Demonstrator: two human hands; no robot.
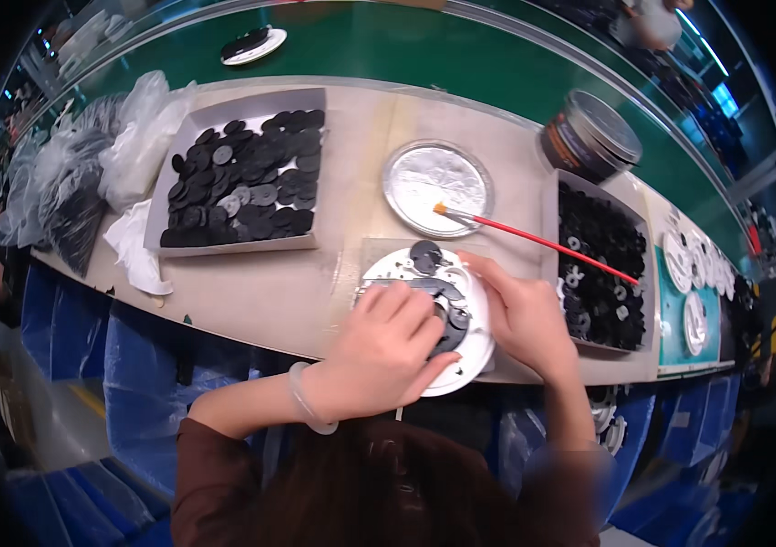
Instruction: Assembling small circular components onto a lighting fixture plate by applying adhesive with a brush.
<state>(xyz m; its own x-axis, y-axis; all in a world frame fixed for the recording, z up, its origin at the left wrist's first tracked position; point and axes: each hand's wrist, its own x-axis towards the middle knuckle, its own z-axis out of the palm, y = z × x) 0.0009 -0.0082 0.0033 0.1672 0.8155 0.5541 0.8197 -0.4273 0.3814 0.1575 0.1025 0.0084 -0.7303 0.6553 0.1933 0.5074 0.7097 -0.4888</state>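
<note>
the white round plate lies flat at the near edge of the beige worktop, right in front of the person. dark gear-like parts sit on its face, one round black piece at its far side and several flat grey and black ones across its middle.

the left hand lies palm down over the near left part of the plate, fingers curled and pressing on the dark parts; whether it actually pinches one of them is hard to tell, since the fingertips hide the contact. a pale bangle rings that wrist. the right hand cups the plate's right rim, fingers bent around the edge and gripping it.

just beyond the plate stands a shallow silver dish, and a red-handled brush rests with its bristle end on the dish's near right rim, the handle running off to the right of the plate. left of and beyond the plate is a grey cardboard tray filled with black and grey discs. farther left of that tray lie crumpled clear plastic bags. right of the plate, another tray holds small black ring-shaped parts, and a dark round tin stands behind it. past the worktop, well beyond the plate, runs a green conveyor belt carrying another white plate with dark parts.
</note>
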